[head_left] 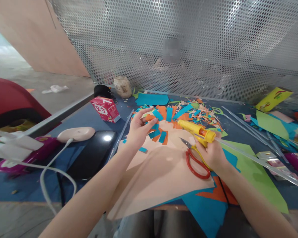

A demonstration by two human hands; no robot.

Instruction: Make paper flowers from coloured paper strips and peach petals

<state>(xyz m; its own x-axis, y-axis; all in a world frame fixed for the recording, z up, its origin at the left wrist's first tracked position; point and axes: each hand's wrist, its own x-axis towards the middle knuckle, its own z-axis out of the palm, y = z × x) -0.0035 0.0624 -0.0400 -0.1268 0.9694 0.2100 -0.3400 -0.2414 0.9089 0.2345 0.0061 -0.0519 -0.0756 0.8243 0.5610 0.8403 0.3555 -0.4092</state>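
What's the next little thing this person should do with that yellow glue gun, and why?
Probably ease the glue gun slightly leftward until its tip meets the blue and orange strips. The right hand grips it with the nozzle aimed there, just short of them, while the left hand rests its fingers on the strips over the peach paper, seemingly steadying them.

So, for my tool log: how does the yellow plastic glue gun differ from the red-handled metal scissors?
The yellow plastic glue gun is gripped in the right hand; the red-handled metal scissors lie flat on the peach paper sheet, under that hand. The glue gun has a long clear stick behind it; the scissors have none. Both point towards the blue and orange strips.
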